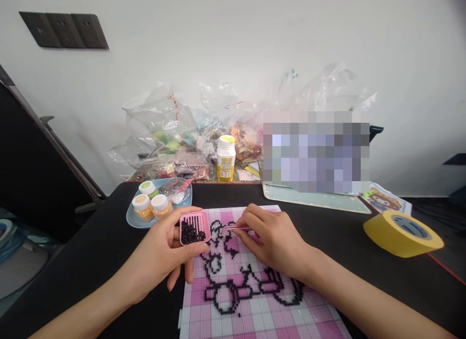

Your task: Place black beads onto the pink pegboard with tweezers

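Held in my left hand (160, 254) is a small pink tray (207, 227) with ridges, partly filled with loose black beads (191, 232). My right hand (271, 237) is closed around pink tweezers (233, 228), whose tip points left over the pegboard. Whether a bead sits in the tip is too small to tell. Beneath both hands lies a pink-and-white checked pegboard (251, 324). Black beads on it form outlines (225, 310) of a drawing, partly covered by my right hand and forearm.
Left of the board, a blue plate (133, 221) carries several lidded bead jars (143, 209) and a bag. A white-and-yellow bottle (226, 159) stands behind, before plastic bags (160, 130). On the right are a yellow tape roll (386, 237) and a pale flat board (313, 200) under a blurred patch.
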